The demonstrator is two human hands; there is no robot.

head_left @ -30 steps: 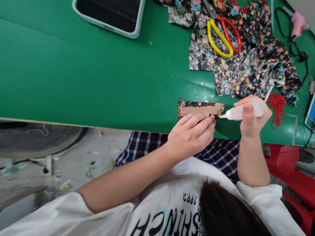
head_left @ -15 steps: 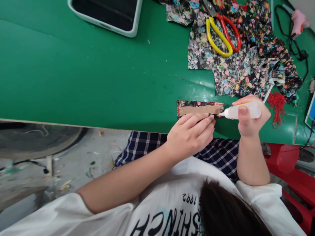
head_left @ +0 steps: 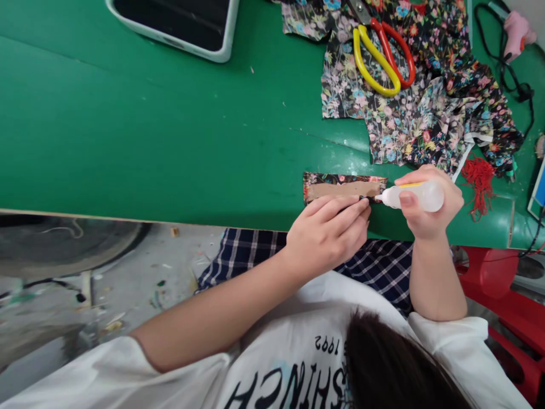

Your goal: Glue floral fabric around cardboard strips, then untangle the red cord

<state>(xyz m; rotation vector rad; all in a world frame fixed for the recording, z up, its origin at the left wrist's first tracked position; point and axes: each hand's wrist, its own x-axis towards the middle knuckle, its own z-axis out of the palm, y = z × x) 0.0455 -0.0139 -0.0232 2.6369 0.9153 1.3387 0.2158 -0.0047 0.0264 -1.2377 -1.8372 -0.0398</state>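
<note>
Near the front edge of the table lies a fabric-covered strip (head_left: pixel 340 190), its floral cloth folded in around a bare tan middle. My left hand (head_left: pixel 327 233) is closed at the strip's near edge, fingers together and fingertips pressing on it; the thumb is hidden. In my right hand (head_left: pixel 432 201) is a translucent white squeeze bottle (head_left: pixel 431 196) with a narrow nozzle, held sideways. Its tip points left and meets the strip's right end, close to my left fingertips. Whether any liquid comes out is too small to see.
Floral fabric pieces (head_left: pixel 395 128) cover the far right of the green table (head_left: pixel 170 136), with red-and-yellow-handled scissors (head_left: pixel 377 59) on them. Red threads (head_left: pixel 479 184) lie right of my hand. A white-rimmed dark tray (head_left: pixel 221 55) and a pink corded tool (head_left: pixel 517 37) sit farther back.
My right hand and the squeeze bottle have shifted slightly left along the strip, and the bottle looks a little turned. My left hand stays on the strip. The whole view has shifted a little.
</note>
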